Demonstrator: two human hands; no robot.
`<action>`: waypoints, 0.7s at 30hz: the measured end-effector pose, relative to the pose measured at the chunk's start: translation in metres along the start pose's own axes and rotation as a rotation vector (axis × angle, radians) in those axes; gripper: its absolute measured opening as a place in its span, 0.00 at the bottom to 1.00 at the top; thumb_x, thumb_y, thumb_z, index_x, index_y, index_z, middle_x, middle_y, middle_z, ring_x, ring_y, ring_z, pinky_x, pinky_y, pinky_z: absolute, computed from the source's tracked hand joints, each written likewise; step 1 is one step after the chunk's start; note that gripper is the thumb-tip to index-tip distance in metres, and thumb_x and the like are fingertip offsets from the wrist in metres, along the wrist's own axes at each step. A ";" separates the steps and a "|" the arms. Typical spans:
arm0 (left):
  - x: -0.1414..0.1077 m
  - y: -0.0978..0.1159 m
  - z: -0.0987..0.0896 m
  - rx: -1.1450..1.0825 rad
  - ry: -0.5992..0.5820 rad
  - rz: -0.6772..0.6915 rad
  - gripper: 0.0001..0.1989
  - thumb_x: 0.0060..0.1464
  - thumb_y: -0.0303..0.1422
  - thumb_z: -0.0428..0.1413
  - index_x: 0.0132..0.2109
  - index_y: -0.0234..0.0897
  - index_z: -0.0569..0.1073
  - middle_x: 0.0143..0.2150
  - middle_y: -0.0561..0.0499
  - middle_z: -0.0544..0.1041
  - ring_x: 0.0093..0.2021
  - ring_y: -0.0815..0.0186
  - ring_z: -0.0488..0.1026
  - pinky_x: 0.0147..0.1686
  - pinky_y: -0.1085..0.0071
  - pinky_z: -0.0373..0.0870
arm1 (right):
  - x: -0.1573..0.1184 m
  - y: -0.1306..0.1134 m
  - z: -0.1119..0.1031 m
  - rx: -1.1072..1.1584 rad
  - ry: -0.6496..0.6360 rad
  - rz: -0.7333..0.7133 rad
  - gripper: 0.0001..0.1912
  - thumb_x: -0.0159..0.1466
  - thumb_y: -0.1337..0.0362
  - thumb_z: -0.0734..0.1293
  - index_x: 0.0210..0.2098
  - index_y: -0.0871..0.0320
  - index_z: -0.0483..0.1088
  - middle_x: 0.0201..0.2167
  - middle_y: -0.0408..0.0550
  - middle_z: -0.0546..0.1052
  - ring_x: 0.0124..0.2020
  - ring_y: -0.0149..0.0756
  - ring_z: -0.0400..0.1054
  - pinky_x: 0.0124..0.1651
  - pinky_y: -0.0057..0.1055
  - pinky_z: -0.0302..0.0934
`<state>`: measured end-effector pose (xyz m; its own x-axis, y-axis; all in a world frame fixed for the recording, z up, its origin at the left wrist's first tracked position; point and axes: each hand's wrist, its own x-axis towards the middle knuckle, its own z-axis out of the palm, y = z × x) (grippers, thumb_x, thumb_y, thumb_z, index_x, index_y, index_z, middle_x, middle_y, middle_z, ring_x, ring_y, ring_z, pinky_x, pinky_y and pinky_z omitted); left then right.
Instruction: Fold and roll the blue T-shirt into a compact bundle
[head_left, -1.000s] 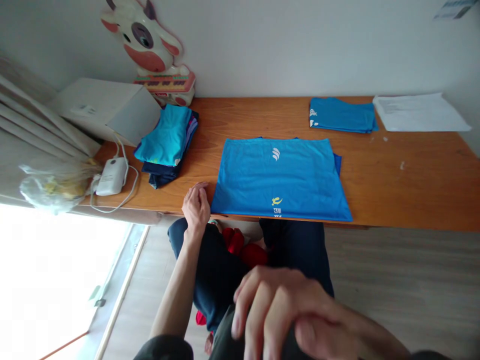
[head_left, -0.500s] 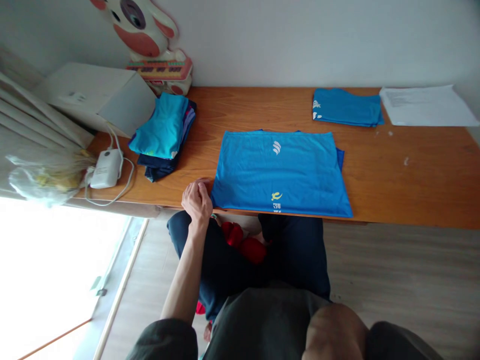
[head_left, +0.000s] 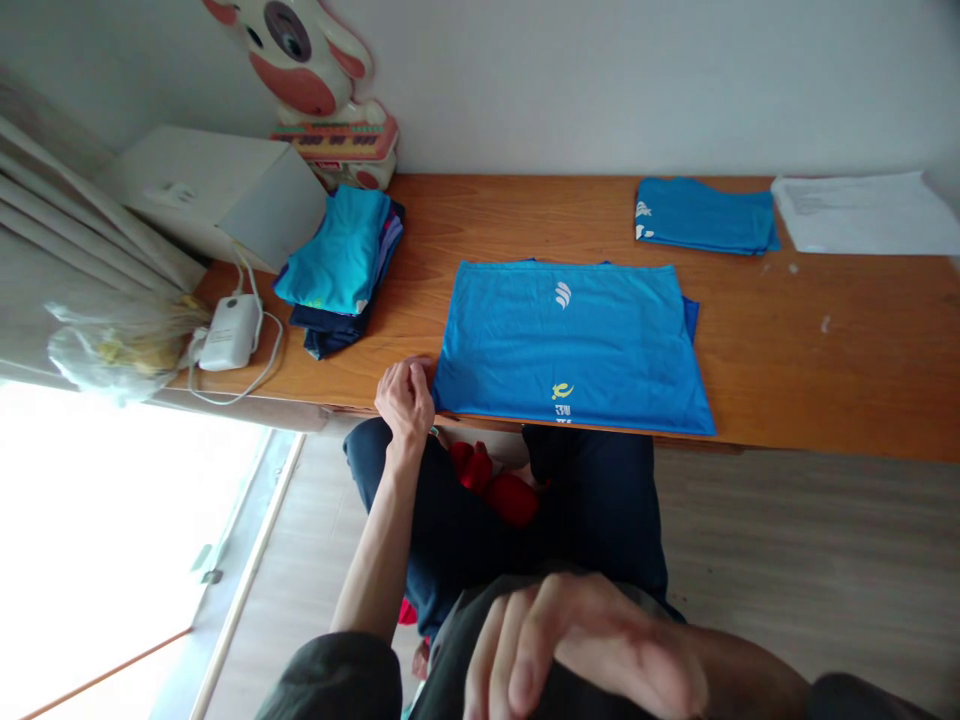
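Broadly, the wooden desk (head_left: 787, 370) spans the frame's middle band. Flat on it, centre frame, lies the blue shirt (head_left: 574, 345), folded to a rectangle, long axis running left to right, its near hem at the desk's front edge. It looks light, soft and limp, likely best pinched at corners. The left hand (head_left: 405, 398) rests at its lower-left corner, fingers curled, holding nothing visible. The right hand (head_left: 592, 655), bottom centre, hangs loosely open, empty.
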<state>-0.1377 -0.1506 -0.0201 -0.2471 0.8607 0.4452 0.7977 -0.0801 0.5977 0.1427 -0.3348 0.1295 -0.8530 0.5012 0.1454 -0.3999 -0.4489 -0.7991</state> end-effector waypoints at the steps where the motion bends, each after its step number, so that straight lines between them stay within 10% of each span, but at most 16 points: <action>1: 0.000 -0.001 -0.001 -0.009 0.002 0.021 0.22 0.82 0.42 0.46 0.47 0.43 0.84 0.49 0.42 0.88 0.52 0.51 0.83 0.59 0.55 0.75 | -0.005 0.010 -0.008 0.051 0.124 -0.036 0.29 0.69 0.23 0.60 0.60 0.16 0.80 0.51 0.34 0.89 0.49 0.59 0.85 0.46 0.57 0.77; 5: -0.004 -0.002 -0.005 0.017 0.044 0.067 0.17 0.77 0.42 0.55 0.40 0.43 0.81 0.40 0.44 0.83 0.44 0.52 0.78 0.55 0.56 0.73 | -0.042 0.055 -0.054 -0.156 0.791 -0.142 0.17 0.76 0.44 0.73 0.46 0.48 0.86 0.34 0.49 0.82 0.37 0.45 0.76 0.45 0.43 0.69; 10: -0.026 0.001 -0.010 0.024 0.036 0.065 0.12 0.74 0.42 0.61 0.42 0.42 0.83 0.35 0.47 0.80 0.38 0.56 0.76 0.47 0.60 0.71 | -0.096 0.063 -0.119 -0.370 1.474 -0.487 0.07 0.74 0.57 0.78 0.48 0.50 0.81 0.26 0.38 0.72 0.29 0.33 0.66 0.35 0.32 0.62; 14: -0.050 0.006 -0.015 -0.050 0.054 -0.059 0.12 0.75 0.41 0.60 0.52 0.40 0.84 0.34 0.50 0.81 0.34 0.61 0.78 0.41 0.65 0.71 | -0.132 0.049 -0.149 -0.482 1.635 -0.649 0.17 0.68 0.59 0.82 0.53 0.50 0.79 0.20 0.31 0.65 0.21 0.29 0.57 0.26 0.27 0.54; 21: -0.075 0.012 -0.025 -0.054 -0.078 -0.198 0.16 0.74 0.43 0.63 0.61 0.42 0.84 0.31 0.54 0.81 0.29 0.64 0.77 0.35 0.69 0.65 | -0.171 0.051 -0.179 -0.561 1.717 -0.430 0.42 0.64 0.51 0.85 0.72 0.51 0.71 0.24 0.35 0.77 0.19 0.31 0.64 0.21 0.25 0.55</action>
<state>-0.1234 -0.2283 -0.0297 -0.3510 0.8983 0.2642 0.7065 0.0689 0.7043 0.3284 -0.3111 -0.0400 0.6402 0.7677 -0.0256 -0.0202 -0.0165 -0.9997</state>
